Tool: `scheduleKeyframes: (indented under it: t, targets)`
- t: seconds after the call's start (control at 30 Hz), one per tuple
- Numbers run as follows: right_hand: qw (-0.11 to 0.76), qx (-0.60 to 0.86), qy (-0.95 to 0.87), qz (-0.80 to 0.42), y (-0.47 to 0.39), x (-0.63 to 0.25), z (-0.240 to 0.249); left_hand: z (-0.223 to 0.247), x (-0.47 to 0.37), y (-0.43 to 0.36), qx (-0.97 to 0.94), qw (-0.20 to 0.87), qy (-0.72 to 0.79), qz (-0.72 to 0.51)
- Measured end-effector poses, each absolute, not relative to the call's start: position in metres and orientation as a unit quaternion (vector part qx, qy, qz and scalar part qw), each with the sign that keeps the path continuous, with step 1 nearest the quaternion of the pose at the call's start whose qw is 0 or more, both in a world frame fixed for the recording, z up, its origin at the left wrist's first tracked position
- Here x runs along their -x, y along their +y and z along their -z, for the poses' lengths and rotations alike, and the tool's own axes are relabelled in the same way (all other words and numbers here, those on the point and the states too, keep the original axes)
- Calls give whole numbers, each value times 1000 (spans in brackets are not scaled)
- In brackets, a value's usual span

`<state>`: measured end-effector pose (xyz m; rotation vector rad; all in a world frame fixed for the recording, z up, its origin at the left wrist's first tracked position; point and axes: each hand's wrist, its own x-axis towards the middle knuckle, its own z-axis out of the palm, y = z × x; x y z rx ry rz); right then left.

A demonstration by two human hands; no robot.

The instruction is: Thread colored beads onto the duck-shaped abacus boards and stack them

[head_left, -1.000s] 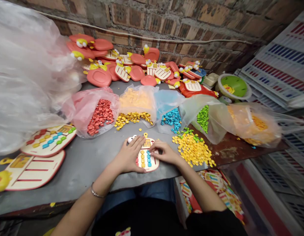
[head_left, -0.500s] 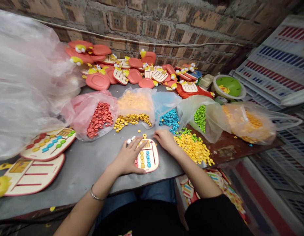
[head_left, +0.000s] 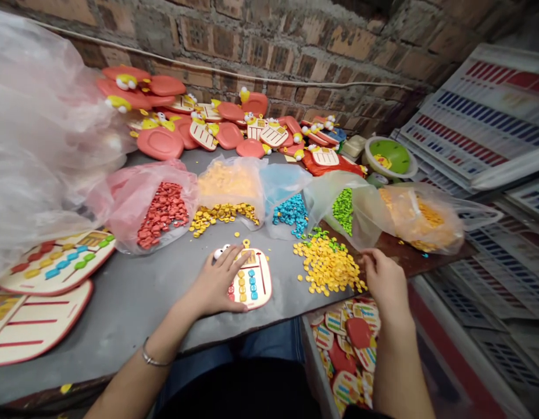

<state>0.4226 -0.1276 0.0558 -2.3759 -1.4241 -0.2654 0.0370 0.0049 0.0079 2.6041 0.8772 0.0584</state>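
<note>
Your left hand [head_left: 217,282] lies spread wide on the slotted cream board [head_left: 259,295]. Your right hand [head_left: 388,285], fingers curled, is beside the yellow pieces [head_left: 328,267]; contents cannot be determined.

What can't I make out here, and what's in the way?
All in the head view:
- Near left side of the board: the left hand covers it, hiding some red pieces.
- Whether the right hand holds a piece: its fingertips are too small and blurred.
- The far end of the lower-left board: cut off by the picture's left edge.
- Contents of the big plastic bag: its cloudy film hides them.
</note>
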Motion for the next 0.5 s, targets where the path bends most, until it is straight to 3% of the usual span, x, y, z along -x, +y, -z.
scheduleKeyframes:
  t: [0.1, 0.27, 0.5]
  targets:
    - [229, 796, -557, 61, -135, -402, -49, -11, -37, 5, -929, 202, 308, -22]
    - [295, 672, -670, -108, -87, -328, -51, -14, -36, 4, -928, 213, 305, -23]
    - [130, 611, -749, -221, 17, -262, -39, -18, -36, 2, -921, 226, 315, -27]
